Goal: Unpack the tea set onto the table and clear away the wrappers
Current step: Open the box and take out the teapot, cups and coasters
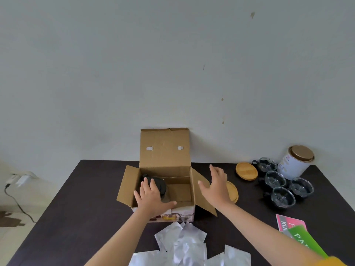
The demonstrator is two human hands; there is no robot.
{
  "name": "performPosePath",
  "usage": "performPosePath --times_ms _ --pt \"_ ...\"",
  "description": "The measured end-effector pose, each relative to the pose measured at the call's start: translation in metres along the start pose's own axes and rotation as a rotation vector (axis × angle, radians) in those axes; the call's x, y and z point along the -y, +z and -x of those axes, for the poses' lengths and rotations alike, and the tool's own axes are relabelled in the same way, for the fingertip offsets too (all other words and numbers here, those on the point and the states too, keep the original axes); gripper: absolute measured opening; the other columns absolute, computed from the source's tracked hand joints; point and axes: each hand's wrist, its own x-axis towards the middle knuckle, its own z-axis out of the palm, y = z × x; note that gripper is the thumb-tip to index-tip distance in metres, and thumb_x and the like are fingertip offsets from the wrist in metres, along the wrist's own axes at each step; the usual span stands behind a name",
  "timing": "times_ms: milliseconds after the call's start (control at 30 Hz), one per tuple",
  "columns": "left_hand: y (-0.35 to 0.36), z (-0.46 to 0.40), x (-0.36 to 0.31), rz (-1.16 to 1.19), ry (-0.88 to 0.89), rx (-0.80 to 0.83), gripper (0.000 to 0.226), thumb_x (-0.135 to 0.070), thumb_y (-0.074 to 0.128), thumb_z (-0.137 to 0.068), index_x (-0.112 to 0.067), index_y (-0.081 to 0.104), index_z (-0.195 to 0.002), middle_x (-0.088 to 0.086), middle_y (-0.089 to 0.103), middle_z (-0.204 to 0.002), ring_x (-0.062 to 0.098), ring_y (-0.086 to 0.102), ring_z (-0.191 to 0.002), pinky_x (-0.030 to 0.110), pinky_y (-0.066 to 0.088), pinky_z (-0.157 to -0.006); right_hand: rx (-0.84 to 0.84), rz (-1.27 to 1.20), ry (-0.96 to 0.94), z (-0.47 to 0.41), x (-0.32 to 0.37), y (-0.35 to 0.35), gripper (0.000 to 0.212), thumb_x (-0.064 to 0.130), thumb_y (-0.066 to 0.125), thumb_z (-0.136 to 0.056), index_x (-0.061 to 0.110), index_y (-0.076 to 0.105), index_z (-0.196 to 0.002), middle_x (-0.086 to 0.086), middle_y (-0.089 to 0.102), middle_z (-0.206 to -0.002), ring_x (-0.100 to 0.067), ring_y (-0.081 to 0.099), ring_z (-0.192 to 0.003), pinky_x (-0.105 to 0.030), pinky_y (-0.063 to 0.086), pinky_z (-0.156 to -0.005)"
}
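1. Cups [276, 180] sit out on the table [92, 189], four of them, beside two wooden lids [246, 170]; wrappers [184, 244] lie uncleared.
2. Teapot [156, 184] sits inside the box [163, 191]; left hand [150, 196] is spread over it, grip not closed.
3. Right hand [216, 187] hovers open, empty.
4. Pot's lower body is hidden.

the box [165, 156] was plain brown corrugated cardboard, matt, with a glossy printed front. the wrappers [184, 244] were thin, crinkled, silvery plastic with a sheen. the cups [282, 196] were clear ribbed glass, shiny. the two lids [246, 170] looked like smooth pale wood. the table [67, 208] was dark and matt. the tin [295, 164] had a metallic bronze top.
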Motion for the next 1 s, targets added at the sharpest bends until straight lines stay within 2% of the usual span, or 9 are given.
performPosePath --times_ms 67,200,300,400,467,600,733,933,1000 --pt "-0.001 0.003 0.013 -0.030 -0.007 -0.059 0.132 -0.084 0.052 -0.063 -0.008 -0.012 -0.149 0.016 -0.016 -0.157 0.034 -0.012 -0.145 0.055 -0.003 -0.115 0.023 -0.022 -0.085 0.003 0.025 0.008 0.067 0.029 0.067 -0.086 0.008 0.039 -0.142 -0.005 0.037 -0.137 -0.020 0.032 -0.130 -0.023 0.032 -0.103" --pt "-0.004 0.004 0.047 -0.074 -0.005 -0.061 0.143 -0.089 0.051 -0.056 -0.003 -0.019 -0.147 0.016 -0.023 -0.156 0.031 -0.020 -0.144 0.057 -0.005 -0.114 0.110 -0.014 -0.216 0.011 0.072 0.030 0.059 0.031 0.064 -0.088 0.013 0.044 -0.140 0.002 0.040 -0.136 -0.013 0.040 -0.127 -0.018 0.036 -0.097" --pt "0.000 0.005 0.066 -0.073 0.046 -0.050 0.149 -0.092 0.051 -0.051 -0.003 -0.022 -0.145 0.013 -0.024 -0.156 0.027 -0.021 -0.144 0.056 -0.005 -0.114 0.328 -0.030 -0.201 0.010 0.103 0.052 0.069 0.034 0.065 -0.087 0.013 0.033 -0.146 0.000 0.034 -0.143 -0.017 0.035 -0.134 -0.027 0.036 -0.107" --pt "0.004 0.007 0.071 0.005 0.092 -0.079 0.146 -0.085 0.060 -0.055 -0.005 -0.021 -0.146 0.011 -0.020 -0.157 0.027 -0.018 -0.145 0.053 -0.002 -0.116 0.574 0.193 -0.191 0.003 0.126 0.070 0.090 0.042 0.071 -0.080 0.013 0.022 -0.149 -0.007 0.027 -0.150 -0.027 0.028 -0.138 -0.039 0.035 -0.109" --pt "0.005 0.008 0.071 0.065 0.108 -0.089 0.144 -0.079 0.065 -0.057 -0.006 -0.021 -0.147 0.010 -0.020 -0.158 0.027 -0.017 -0.145 0.051 -0.002 -0.116 0.656 0.382 -0.199 -0.002 0.136 0.082 0.097 0.044 0.074 -0.075 0.012 0.020 -0.149 -0.010 0.027 -0.149 -0.031 0.028 -0.136 -0.042 0.037 -0.108" --pt "0.007 0.008 0.074 0.083 0.117 -0.115 0.144 -0.078 0.066 -0.057 -0.008 -0.021 -0.147 0.008 -0.018 -0.158 0.025 -0.017 -0.146 0.048 -0.004 -0.117 0.661 0.535 -0.169 -0.006 0.140 0.098 0.095 0.040 0.078 -0.071 0.012 0.025 -0.145 -0.011 0.030 -0.144 -0.033 0.032 -0.130 -0.042 0.041 -0.103" --pt "0.006 0.007 0.075 0.052 0.115 -0.126 0.142 -0.079 0.065 -0.058 -0.006 -0.019 -0.147 0.009 -0.017 -0.159 0.027 -0.017 -0.145 0.047 -0.004 -0.117 0.620 0.494 -0.144 -0.008 0.143 0.096 0.081 0.038 0.080 -0.065 0.014 0.039 -0.131 -0.009 0.037 -0.134 -0.029 0.038 -0.121 -0.037 0.050 -0.089" --pt "0.000 0.001 0.087 -0.064 0.125 -0.137 0.141 -0.083 0.058 -0.059 -0.002 -0.018 -0.147 0.013 -0.018 -0.157 0.029 -0.018 -0.145 0.046 -0.004 -0.117 0.554 0.361 -0.176 -0.021 0.158 0.039 0.085 0.039 0.081 -0.058 0.016 0.043 -0.130 -0.004 0.043 -0.123 -0.023 0.050 -0.109 -0.035 0.052 -0.086" --pt "-0.003 -0.004 0.096 -0.090 0.121 -0.138 0.141 -0.084 0.057 -0.059 -0.002 -0.017 -0.147 0.014 -0.018 -0.157 0.030 -0.018 -0.145 0.046 -0.003 -0.117 0.530 0.283 -0.185 -0.028 0.162 0.009 0.078 0.037 0.082 -0.056 0.019 0.047 -0.125 0.000 0.046 -0.116 -0.020 0.053 -0.102 -0.033 0.053 -0.084"
